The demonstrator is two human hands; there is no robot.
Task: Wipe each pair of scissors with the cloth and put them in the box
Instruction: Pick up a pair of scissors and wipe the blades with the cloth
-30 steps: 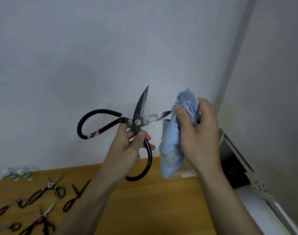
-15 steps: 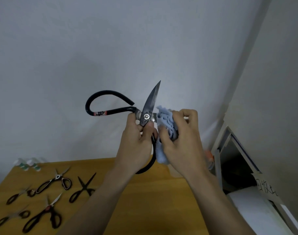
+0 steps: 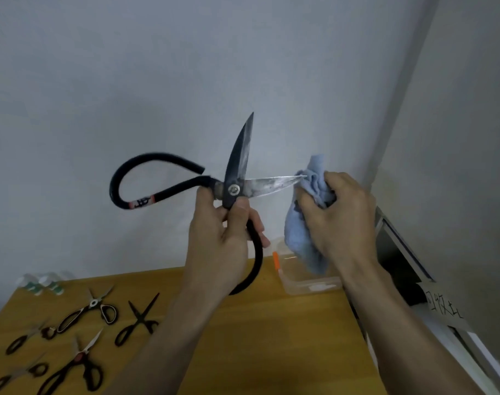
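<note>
The table [image 3: 271, 337] is bare wood from its middle toward 3 o'clock, giving a hand room to pass; loose scissors [image 3: 137, 319] crowd the 8 o'clock side, two small bottles [image 3: 40, 283] behind them; a clear box [image 3: 308, 283] stands at the far edge toward 1 o'clock; an open-bladed pair [image 3: 237, 178] hangs above.

Handwritten characters on paper sign [image 3: 444, 307]

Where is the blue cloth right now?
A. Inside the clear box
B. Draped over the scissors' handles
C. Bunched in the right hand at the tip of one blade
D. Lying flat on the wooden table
C: the right hand grips the bunched cloth against the tip of the big scissors' sideways blade.
</note>
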